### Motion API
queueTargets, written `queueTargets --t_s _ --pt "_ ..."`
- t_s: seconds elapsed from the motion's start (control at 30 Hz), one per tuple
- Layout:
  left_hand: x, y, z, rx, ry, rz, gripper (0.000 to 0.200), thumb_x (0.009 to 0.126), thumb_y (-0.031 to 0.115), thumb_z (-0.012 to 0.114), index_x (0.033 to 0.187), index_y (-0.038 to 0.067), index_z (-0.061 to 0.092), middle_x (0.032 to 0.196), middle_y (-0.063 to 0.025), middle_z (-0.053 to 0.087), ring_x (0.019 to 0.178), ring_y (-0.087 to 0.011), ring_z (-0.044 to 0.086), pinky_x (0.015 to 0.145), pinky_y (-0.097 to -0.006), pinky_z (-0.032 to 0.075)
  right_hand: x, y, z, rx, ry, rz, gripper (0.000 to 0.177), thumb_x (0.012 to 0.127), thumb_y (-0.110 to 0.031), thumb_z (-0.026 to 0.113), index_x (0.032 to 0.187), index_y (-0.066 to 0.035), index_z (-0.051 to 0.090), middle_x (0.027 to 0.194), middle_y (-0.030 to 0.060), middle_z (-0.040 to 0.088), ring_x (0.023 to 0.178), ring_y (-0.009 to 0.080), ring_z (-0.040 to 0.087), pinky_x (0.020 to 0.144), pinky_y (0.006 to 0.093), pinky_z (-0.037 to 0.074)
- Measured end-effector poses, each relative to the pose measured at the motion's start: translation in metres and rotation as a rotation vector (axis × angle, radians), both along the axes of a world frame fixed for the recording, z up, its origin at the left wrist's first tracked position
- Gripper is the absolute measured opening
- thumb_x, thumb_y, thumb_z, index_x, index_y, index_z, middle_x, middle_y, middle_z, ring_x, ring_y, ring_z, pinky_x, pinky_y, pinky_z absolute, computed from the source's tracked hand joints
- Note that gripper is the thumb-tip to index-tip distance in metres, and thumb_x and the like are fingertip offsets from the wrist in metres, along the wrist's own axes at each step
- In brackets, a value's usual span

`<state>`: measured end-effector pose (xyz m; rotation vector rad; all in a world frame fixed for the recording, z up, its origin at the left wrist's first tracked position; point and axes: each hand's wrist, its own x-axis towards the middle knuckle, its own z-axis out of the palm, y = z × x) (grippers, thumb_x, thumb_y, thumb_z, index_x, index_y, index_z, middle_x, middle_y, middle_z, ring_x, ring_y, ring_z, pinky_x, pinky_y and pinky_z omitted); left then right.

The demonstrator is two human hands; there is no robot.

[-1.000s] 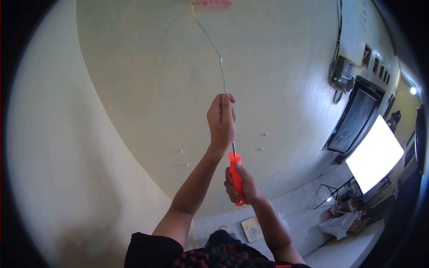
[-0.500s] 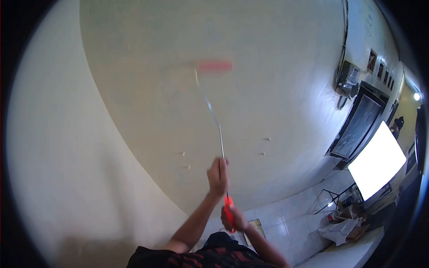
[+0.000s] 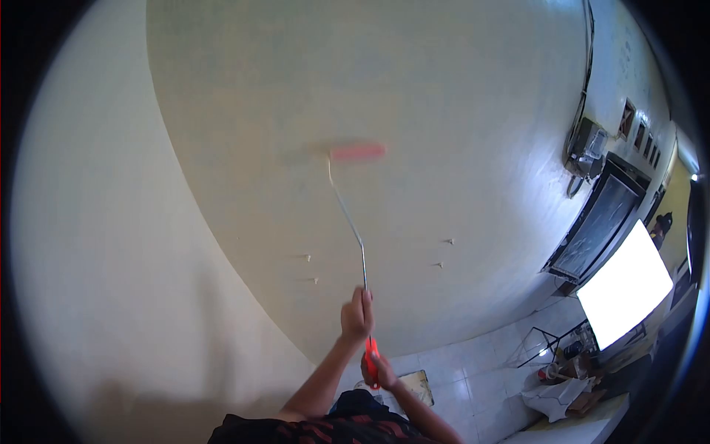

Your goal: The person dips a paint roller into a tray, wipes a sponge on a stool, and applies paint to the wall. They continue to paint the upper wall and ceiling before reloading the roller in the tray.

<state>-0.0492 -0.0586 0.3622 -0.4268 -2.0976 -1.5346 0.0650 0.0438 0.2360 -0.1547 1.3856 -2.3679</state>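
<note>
At the far left a pale cream wall (image 3: 96,244) fills the view, and a slightly darker band of wall (image 3: 244,111) curves beside it. Two small pegs (image 3: 307,257) stick out of that band at about 10 o'clock from the hands.

The paint roller's pink sleeve (image 3: 357,152) lies flat against the wall, at about 12 o'clock from the left hand (image 3: 356,317) and well above it. It is blurred, so its surface cannot be read. From the sleeve's left end a thin metal shaft (image 3: 347,218) bends down to the hands. The left hand is wrapped tight round the lower shaft, fingers closed. Just below, at 5 o'clock, the right hand (image 3: 379,368) clasps the orange handle (image 3: 370,355), fingers curled round it.

At 4 o'clock from the hands a square tile-like piece (image 3: 416,385) lies on the white tiled floor (image 3: 481,362). Further right, two more pegs (image 3: 447,240) mark the wall. At 2 o'clock hang a grey box (image 3: 589,140) and what may be a dark door (image 3: 592,222); a bright white panel (image 3: 625,285) glares at 3 o'clock.
</note>
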Motion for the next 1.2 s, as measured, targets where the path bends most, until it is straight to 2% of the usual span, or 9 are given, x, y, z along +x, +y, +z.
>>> queueTargets --t_s 0.13,0.3,0.4,0.47,0.57,0.7,0.8,1.07,1.2 --pt "0.0 -0.005 0.012 -0.012 -0.001 -0.004 0.027 0.109 0.022 0.041 0.092 0.006 0.054 0.063 -0.0154 0.056 0.055 -0.0326 0.063 0.05 -0.0402 0.044 0.006 -0.011 0.003 -0.053 -0.078 0.01 0.056 0.106 -0.057 0.041 0.094 -0.004 0.053 0.056 0.0059 0.05 0.042 0.018 0.049 0.043 0.0322 0.041" --pt "-0.049 -0.017 0.167 0.129 0.144 -0.024 0.031 0.11 0.025 0.041 0.088 0.005 0.052 0.055 -0.0065 0.041 0.043 -0.0163 0.041 0.045 -0.035 0.035 -0.07 -0.024 0.153 -0.118 0.072 0.135 0.054 0.106 -0.059 0.041 0.093 -0.008 0.05 0.057 0.0037 0.045 0.04 0.015 0.04 0.041 0.0312 0.037" --pt "-0.068 -0.025 0.202 0.113 0.16 -0.009 0.031 0.11 0.024 0.041 0.088 0.005 0.051 0.055 -0.0063 0.04 0.044 -0.0161 0.04 0.045 -0.0353 0.034 -0.102 -0.025 0.19 -0.08 0.107 0.167 0.056 0.104 -0.062 0.041 0.093 -0.007 0.049 0.058 0.0036 0.045 0.04 0.0145 0.039 0.041 0.0312 0.035" --pt "-0.07 -0.026 0.197 0.086 0.149 -0.002 0.03 0.11 0.024 0.041 0.09 0.005 0.051 0.056 -0.0079 0.042 0.043 -0.0187 0.043 0.045 -0.0363 0.035 -0.11 -0.026 0.173 -0.081 0.138 0.168 0.057 0.103 -0.063 0.042 0.093 -0.007 0.05 0.057 0.0033 0.045 0.04 0.0144 0.04 0.041 0.0299 0.036" --pt "-0.056 -0.02 0.102 -0.014 0.147 0.072 0.024 0.109 0.022 0.039 0.096 0.006 0.051 0.061 -0.0143 0.051 0.049 -0.0358 0.054 0.047 -0.0433 0.039 -0.081 -0.022 0.09 0.013 0.136 0.05 0.061 0.103 -0.063 0.042 0.088 -0.005 0.053 0.054 0.0052 0.049 0.041 0.0163 0.048 0.042 0.0309 0.041" --pt "-0.01 -0.019 -0.025 0.069 -0.145 -0.067 0.031 0.11 0.026 0.037 0.091 0.005 0.05 0.059 -0.0141 0.049 0.048 -0.0316 0.053 0.05 -0.0431 0.039 -0.011 -0.023 -0.013 -0.017 0.031 0.008 0.058 0.106 -0.059 0.04 0.085 -0.006 0.053 0.053 0.0036 0.048 0.039 0.0148 0.046 0.041 0.0289 0.039" --pt "-0.012 -0.025 -0.006 0.075 -0.078 -0.067 0.033 0.11 0.027 0.037 0.089 0.005 0.05 0.058 -0.0131 0.047 0.048 -0.0285 0.052 0.049 -0.0407 0.038 -0.016 -0.029 -0.014 -0.062 0.012 0.056 0.058 0.106 -0.059 0.039 0.087 -0.006 0.053 0.054 0.0035 0.049 0.039 0.0145 0.045 0.041 0.0287 0.039" --pt "-0.073 -0.043 0.22 0.321 0.089 -0.206 0.039 0.112 0.03 0.038 0.083 0.005 0.047 0.059 0.002 0.034 0.053 -0.0053 0.031 0.048 -0.0284 0.028 -0.101 -0.054 0.207 -0.037 0.164 0.096 0.058 0.105 -0.062 0.039 0.093 -0.006 0.048 0.056 0.0046 0.044 0.04 0.0152 0.039 0.04 0.031 0.035" --pt "-0.071 -0.053 0.173 0.243 0.083 -0.098 0.038 0.111 0.026 0.037 0.083 0.004 0.047 0.059 -0.0009 0.036 0.051 -0.0087 0.033 0.048 -0.0306 0.03 -0.098 -0.073 0.153 -0.026 0.18 0.054 0.056 0.106 -0.06 0.038 0.093 -0.006 0.049 0.057 0.0039 0.046 0.04 0.014 0.041 0.04 0.0303 0.036"
